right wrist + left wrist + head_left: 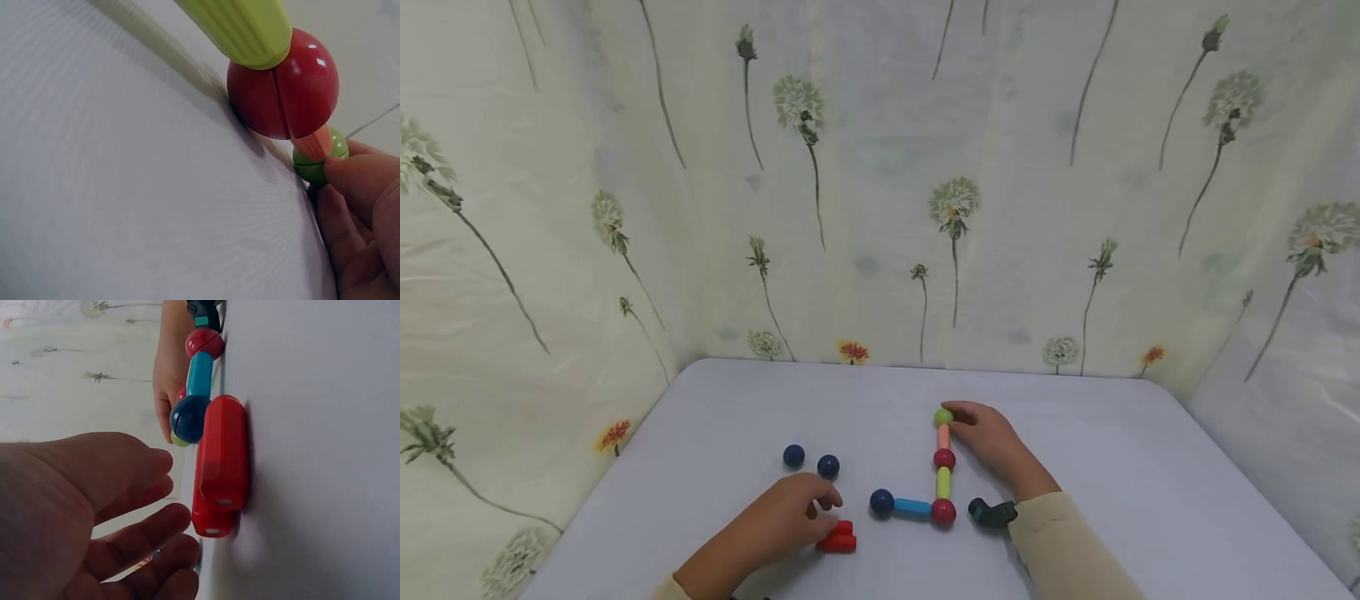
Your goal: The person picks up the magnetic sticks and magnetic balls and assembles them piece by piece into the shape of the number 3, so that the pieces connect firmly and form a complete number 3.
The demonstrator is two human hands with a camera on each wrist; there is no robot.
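An L-shaped chain of balls and rods lies on the table. Its far end is a green ball (943,417), which my right hand (994,440) pinches between thumb and fingers. From there run a salmon rod (943,437), a red ball (944,459), a yellow-green rod (943,483), a second red ball (943,512), a blue rod (913,507) and a dark blue ball (882,502). My left hand (789,517) hovers beside two red rods (224,453) lying side by side, its fingers loosely bent with nothing between them.
Two loose dark blue balls (811,461) sit beyond my left hand. A dark strapped device (992,513) is on the right wrist at the sleeve cuff. The white table (1075,417) backs onto a dandelion-print curtain (880,208).
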